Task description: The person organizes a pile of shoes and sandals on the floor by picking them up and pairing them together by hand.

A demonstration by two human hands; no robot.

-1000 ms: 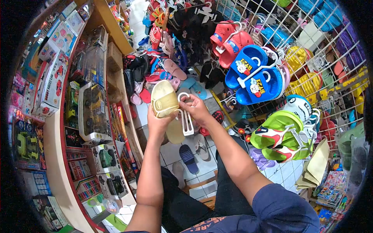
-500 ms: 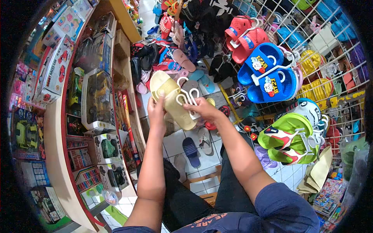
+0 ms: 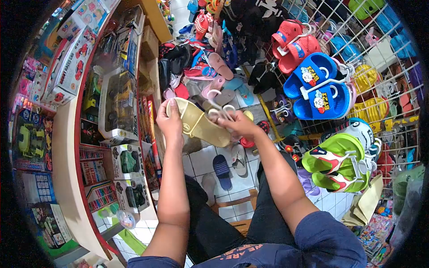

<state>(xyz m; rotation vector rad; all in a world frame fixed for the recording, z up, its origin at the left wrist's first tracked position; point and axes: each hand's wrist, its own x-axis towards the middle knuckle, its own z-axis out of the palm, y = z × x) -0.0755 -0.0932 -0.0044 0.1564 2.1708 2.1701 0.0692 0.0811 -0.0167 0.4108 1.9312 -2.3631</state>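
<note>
beige slipper (image 3: 210, 131) in left hand (image 3: 170, 121)

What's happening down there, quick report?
Left hand: gripping beige sandal by one end. Right hand: holding white hanger at sandal's other end. Nothing visibly blocking either.

White tiled floor (image 3: 201, 161), wooden shelving (image 3: 67, 152) left, white wire grid (image 3: 384, 58) right

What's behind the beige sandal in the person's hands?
Past the lower edge of the beige sandal, white floor tiles and a dark blue slipper show. Whatever is directly behind its sole is covered, so I can't tell.
</note>
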